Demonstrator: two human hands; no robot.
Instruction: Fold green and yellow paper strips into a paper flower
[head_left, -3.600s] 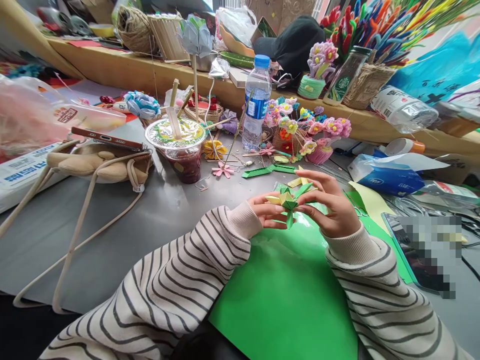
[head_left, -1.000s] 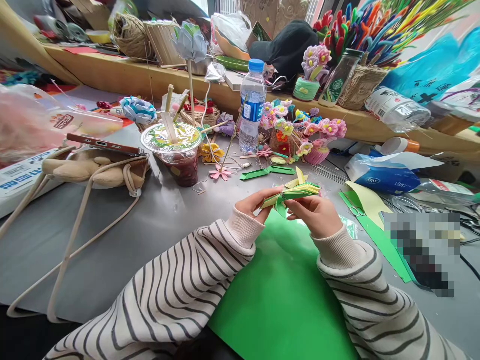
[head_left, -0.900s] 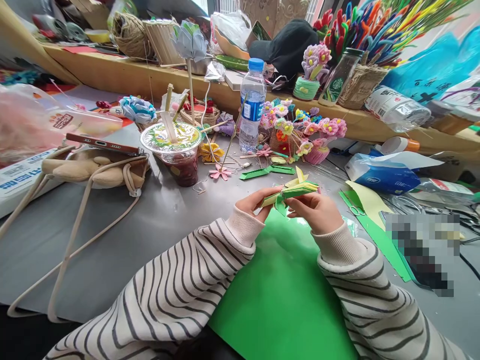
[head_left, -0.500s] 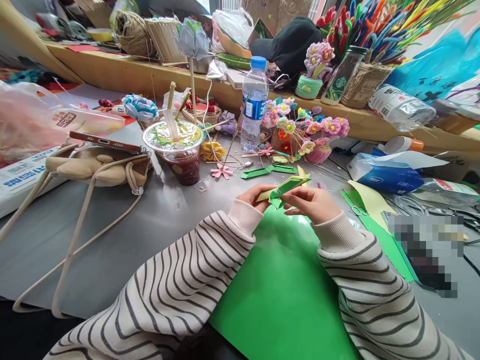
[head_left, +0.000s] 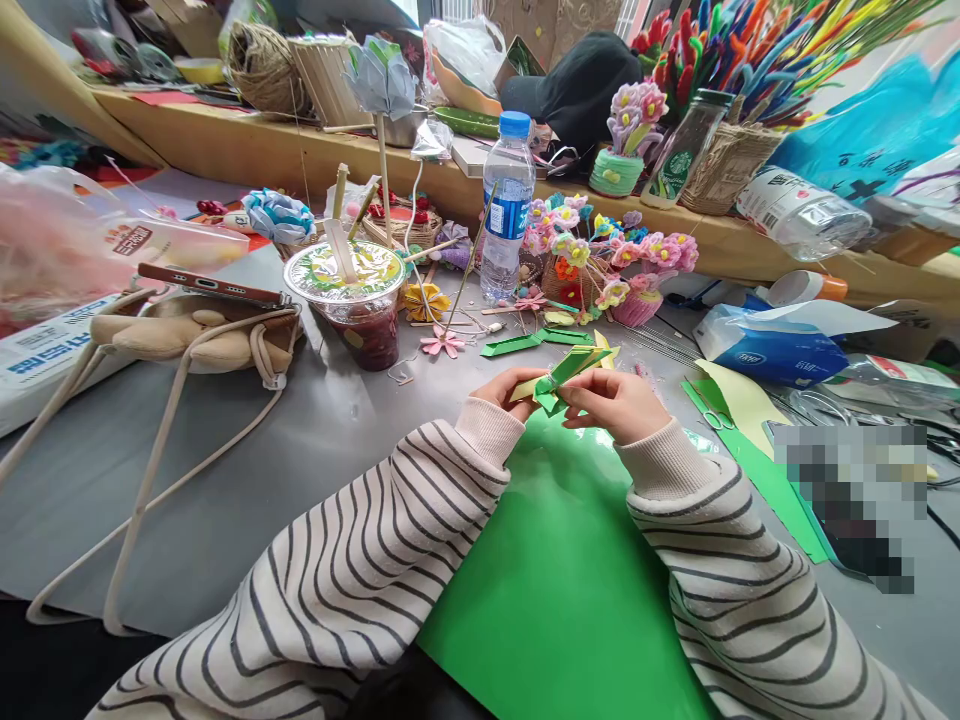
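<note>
Folded paper [head_left: 552, 391], over the far end of the green sheet [head_left: 562, 580], is pinched by left hand [head_left: 511, 390] and right hand [head_left: 621, 403]; arranging folds seems the step, next needing a light touch.

The person's left arm [head_left: 360, 540] and right arm [head_left: 742, 560] reach forward, converging from either side. The left hand [head_left: 511, 390] is curled in a grip; near it, the right hand [head_left: 621, 400] is bent into a pinch

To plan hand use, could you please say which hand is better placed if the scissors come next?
Probably the right hand: the scissors lie on that side, farther from the left hand. Both hold the folded paper.
</note>
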